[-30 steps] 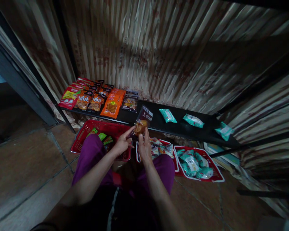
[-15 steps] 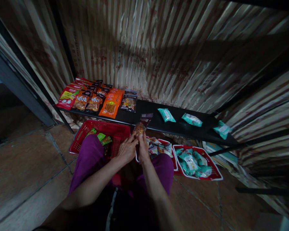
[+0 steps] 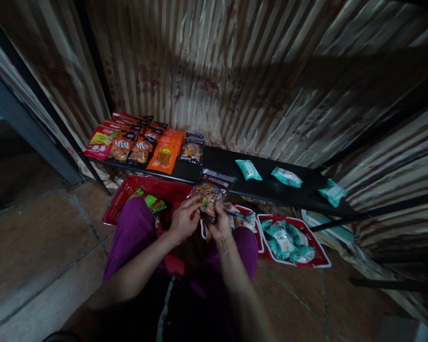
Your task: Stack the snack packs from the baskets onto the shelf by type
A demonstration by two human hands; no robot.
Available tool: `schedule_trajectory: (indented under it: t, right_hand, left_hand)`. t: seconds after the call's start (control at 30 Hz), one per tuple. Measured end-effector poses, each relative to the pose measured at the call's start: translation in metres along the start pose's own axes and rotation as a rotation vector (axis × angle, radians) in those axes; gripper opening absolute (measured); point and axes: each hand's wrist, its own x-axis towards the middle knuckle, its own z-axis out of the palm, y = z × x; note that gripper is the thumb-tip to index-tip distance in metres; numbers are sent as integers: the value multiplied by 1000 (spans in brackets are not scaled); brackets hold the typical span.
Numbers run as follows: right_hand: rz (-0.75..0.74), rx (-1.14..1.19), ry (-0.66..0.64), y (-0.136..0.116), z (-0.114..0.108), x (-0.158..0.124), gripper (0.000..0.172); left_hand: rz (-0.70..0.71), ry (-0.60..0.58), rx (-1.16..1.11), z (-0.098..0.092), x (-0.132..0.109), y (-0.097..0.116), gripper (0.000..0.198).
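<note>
Between my two hands, in front of the shelf edge, is a dark brown snack packet [image 3: 216, 183] with its printed face turned up. My right hand [image 3: 220, 227] grips its lower right corner, thumb on the front. My left hand [image 3: 184, 218] is closed at its lower left side, fingertips resting on the front. Just behind, similar brown packets [image 3: 192, 148] lie on the black shelf [image 3: 219, 164]. Below my right hand, a basket of snack packets [image 3: 244, 219] is partly hidden by my hand and knee.
Left on the shelf are orange packets [image 3: 166, 152], black-and-orange packets [image 3: 141, 149] and red packets [image 3: 100, 141]. Turquoise packets [image 3: 287, 177] lie spaced out on the right. A red basket [image 3: 128, 183] stands before my left knee; another basket [image 3: 321, 251] holds turquoise packets. Corrugated sheeting [image 3: 199, 71] backs the shelf.
The brown packet has turned from narrow and slanted to showing its wide printed front. My right hand has shifted slightly right, and my left fingers have curled more.
</note>
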Motion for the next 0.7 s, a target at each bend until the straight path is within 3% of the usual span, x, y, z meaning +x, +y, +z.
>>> schedule_trajectory:
  t: [0.07,0.13,0.27,0.4,0.5,0.7]
  right_hand:
    - [22,-1,-16,-5,-2,-1,27]
    - [69,-16,-7,-9,-5,-2,28]
    - [152,-49,-53,-11,-9,0,31]
    - [171,-64,-92,-7,-11,3,32]
    - [179,-84,-83,-6,-11,5,33]
    - [165,-133,2,-5,-11,7,40]
  left_hand:
    - [-116,187,-34,-5,7,-10,29]
    - [-251,277,-83,-10,16,-20,25]
    - [-535,203,-471,-10,29,-36,33]
    - [-662,74,-933,-2,34,-40,51]
    - [-714,99,-990,1,36,-39,55]
    - [-682,131,-908,-2,39,-36,51]
